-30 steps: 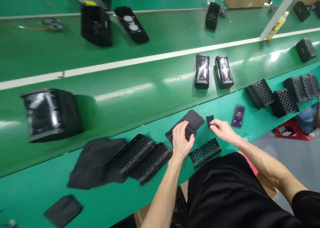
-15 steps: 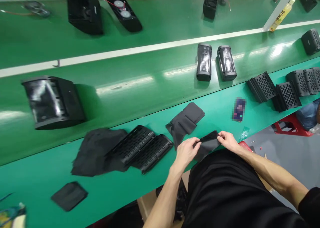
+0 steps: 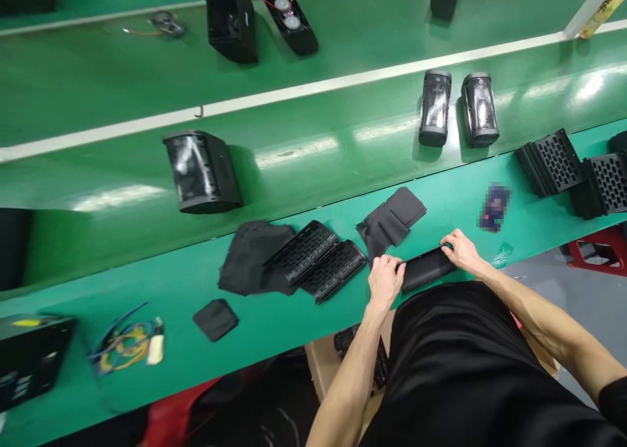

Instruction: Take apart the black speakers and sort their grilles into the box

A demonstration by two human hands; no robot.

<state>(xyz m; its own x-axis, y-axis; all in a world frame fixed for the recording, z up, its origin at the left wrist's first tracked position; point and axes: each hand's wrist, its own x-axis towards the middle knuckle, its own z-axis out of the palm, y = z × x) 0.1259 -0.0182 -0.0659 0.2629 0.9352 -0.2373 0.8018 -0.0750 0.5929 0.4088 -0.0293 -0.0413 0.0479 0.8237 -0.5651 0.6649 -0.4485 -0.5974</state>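
Note:
A black speaker grille [image 3: 427, 270] lies at the bench's front edge, close to my body. Its face looks smooth, as if a thin black cloth sheet lies over its holes; the two are hard to tell apart. My left hand [image 3: 386, 281] has curled fingers pinching at the left end. At the upper right corner, the thumb and fingertips of my right hand [image 3: 459, 249] are pinched together. Just beyond lies a stack of black cloth sheets [image 3: 399, 213]. Two bare grilles [image 3: 337, 267] rest left of my hands, partly on a larger cloth pile [image 3: 255, 257].
Stacked grilles [image 3: 553, 163] and a pixelated phone-like object [image 3: 494, 207] are to the right. Two speakers [image 3: 435, 110] and a speaker housing [image 3: 203, 172] stand on the green line behind. A small cloth stack [image 3: 215, 319] and a cable bundle [image 3: 125, 346] lie left. A red stool [image 3: 600, 251] stands below.
The view has swung left, so things appear further right. The black sheet, earlier lifted and slanting between my hands, now looks flat along the grille. Both hands stay at its ends.

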